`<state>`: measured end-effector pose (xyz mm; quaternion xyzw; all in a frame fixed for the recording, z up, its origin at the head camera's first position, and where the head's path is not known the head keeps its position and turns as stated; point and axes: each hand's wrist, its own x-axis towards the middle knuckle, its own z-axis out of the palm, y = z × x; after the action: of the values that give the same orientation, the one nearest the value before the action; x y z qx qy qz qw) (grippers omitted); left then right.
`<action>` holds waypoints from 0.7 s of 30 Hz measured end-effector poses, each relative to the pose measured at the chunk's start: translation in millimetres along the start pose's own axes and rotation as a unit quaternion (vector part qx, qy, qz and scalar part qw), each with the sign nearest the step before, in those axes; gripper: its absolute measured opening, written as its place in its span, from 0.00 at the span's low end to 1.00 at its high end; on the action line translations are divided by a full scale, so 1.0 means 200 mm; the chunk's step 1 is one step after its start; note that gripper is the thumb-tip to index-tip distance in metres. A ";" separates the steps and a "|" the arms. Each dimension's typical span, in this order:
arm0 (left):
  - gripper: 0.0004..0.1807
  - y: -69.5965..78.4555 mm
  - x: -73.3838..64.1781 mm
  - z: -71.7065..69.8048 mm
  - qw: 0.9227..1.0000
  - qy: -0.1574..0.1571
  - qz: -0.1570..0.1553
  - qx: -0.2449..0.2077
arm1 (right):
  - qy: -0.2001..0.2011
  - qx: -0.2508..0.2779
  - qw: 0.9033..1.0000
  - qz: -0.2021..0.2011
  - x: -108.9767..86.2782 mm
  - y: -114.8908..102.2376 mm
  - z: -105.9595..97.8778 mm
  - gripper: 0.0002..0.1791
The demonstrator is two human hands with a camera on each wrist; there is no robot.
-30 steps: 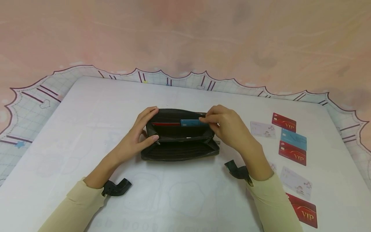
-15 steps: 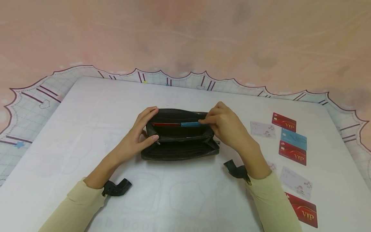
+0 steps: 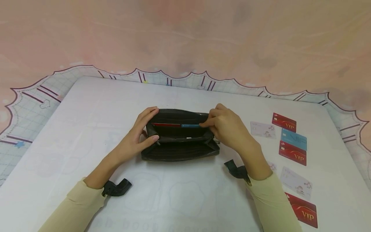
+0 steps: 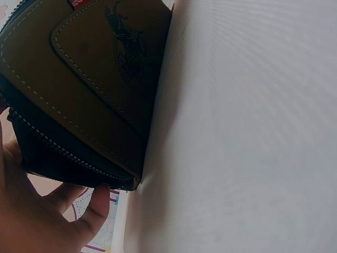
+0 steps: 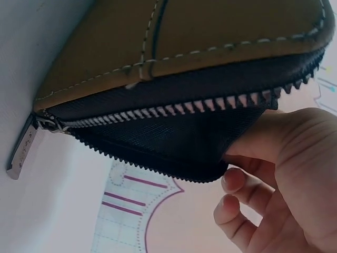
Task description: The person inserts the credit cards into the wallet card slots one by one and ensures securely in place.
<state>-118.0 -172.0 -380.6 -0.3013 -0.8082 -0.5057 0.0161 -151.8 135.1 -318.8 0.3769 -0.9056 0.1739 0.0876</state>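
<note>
A dark zip wallet (image 3: 179, 151), brown outside, stands unzipped on the white table. My left hand (image 3: 139, 132) holds its left end, thumb on the near inner edge, fingers at the back panel. A red card (image 3: 166, 124) and a blue card (image 3: 189, 126) show only thin top edges in the back slots. My right hand (image 3: 227, 127) is at the wallet's right end, with a fingertip at the blue card's right end. In the right wrist view, the other fingers (image 5: 234, 208) curl outside the wallet; the fingertips inside are hidden.
Several cards lie on the right of the table (image 3: 174, 196): a red card (image 3: 284, 121), a blue card (image 3: 293, 138), another red card (image 3: 292, 154), white cards (image 3: 295, 182) and a red card (image 3: 304, 211) nearest me. My right forearm partly covers some.
The blue card has sunk into its slot until only its top edge shows, level with the red one. My right hand has shifted slightly with it; the left hand stays put.
</note>
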 end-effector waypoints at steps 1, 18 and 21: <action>0.43 0.00 0.00 0.00 1.000 0.000 0.000 0.000 | 0.000 -0.004 1.000 -0.003 0.00 0.00 0.00 0.14; 0.43 0.00 0.01 0.00 1.000 -0.001 -0.006 0.002 | 0.007 -0.015 1.000 -0.017 -0.01 0.02 0.02 0.17; 0.42 -0.01 0.00 0.00 1.000 0.000 -0.008 0.005 | -0.006 -0.030 0.999 -0.022 -0.01 0.02 0.02 0.19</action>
<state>-119.5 -171.8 -381.7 -0.2948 -0.8130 -0.5020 0.0141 -153.1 137.5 -323.1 0.3948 -0.9024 0.1426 0.0976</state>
